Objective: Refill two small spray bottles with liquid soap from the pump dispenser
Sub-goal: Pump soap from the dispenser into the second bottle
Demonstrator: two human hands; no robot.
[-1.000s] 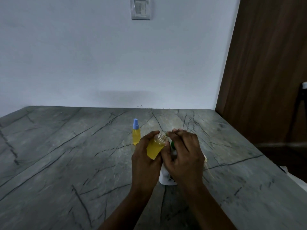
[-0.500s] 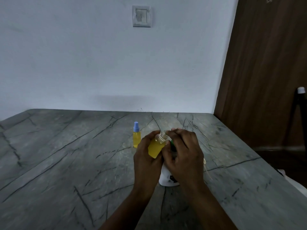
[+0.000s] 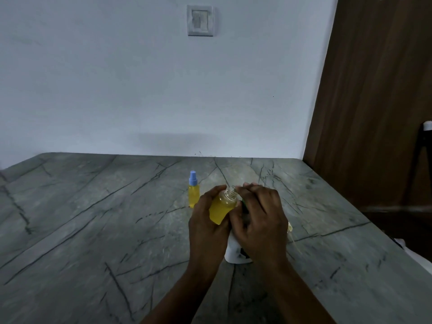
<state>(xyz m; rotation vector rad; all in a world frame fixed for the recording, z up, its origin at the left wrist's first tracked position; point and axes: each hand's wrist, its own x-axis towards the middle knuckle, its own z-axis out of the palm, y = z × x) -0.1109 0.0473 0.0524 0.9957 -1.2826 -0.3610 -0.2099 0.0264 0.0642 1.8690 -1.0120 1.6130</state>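
My left hand (image 3: 205, 228) grips an uncapped small spray bottle (image 3: 221, 208) full of yellow liquid, tilted with its threaded neck toward the right. My right hand (image 3: 259, 220) lies curled over the top of the white pump dispenser (image 3: 233, 252), right beside the bottle's neck; only the dispenser's white base and a sliver of green show. A second small spray bottle (image 3: 193, 192), yellow with a blue spray cap, stands upright on the table just left of my hands.
The grey marble table (image 3: 93, 230) runs back to a white wall with a switch plate (image 3: 200, 20). A brown wooden door (image 3: 374, 101) borders the table's right side. A pale thin object (image 3: 290, 229) lies by my right hand.
My hands stay together at the dispenser; the bottle in my left hand keeps its tilt. The camera has tipped slightly, shifting the scene.
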